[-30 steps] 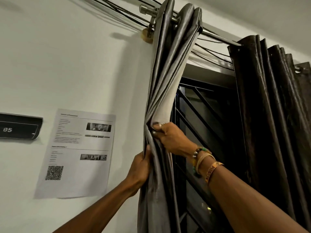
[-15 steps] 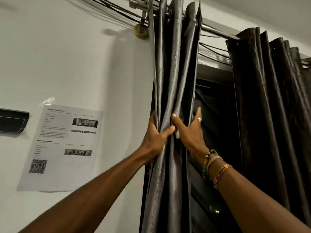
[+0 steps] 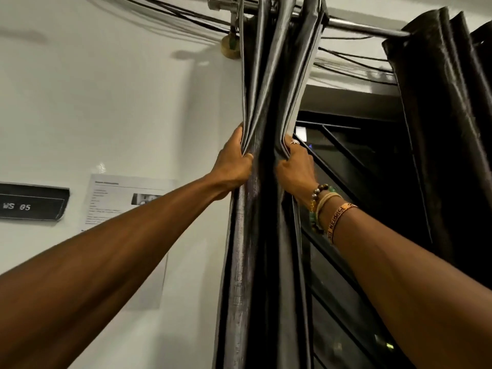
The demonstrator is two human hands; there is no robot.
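Observation:
A shiny dark grey curtain (image 3: 269, 83) hangs bunched in folds from a metal rod (image 3: 356, 23) near the ceiling. My left hand (image 3: 233, 162) grips the curtain's left folds at about mid-height of the view, fingers curled into the cloth. My right hand (image 3: 294, 166), with a ring and several bracelets at the wrist, grips the right folds just beside it. Both arms reach upward. A second dark curtain (image 3: 442, 123) hangs bunched at the right end of the rod.
Behind the curtains is a dark window with a black metal grille (image 3: 343, 161). Black cables (image 3: 165, 14) run along the wall top. A printed paper sheet (image 3: 117, 198) and a black sign reading WS 05 (image 3: 29, 205) are stuck on the white wall at left.
Both hands have moved up the curtain and now clutch its folds side by side; the right hand, flat against the cloth before, has curled round a fold. The folds hang straighter.

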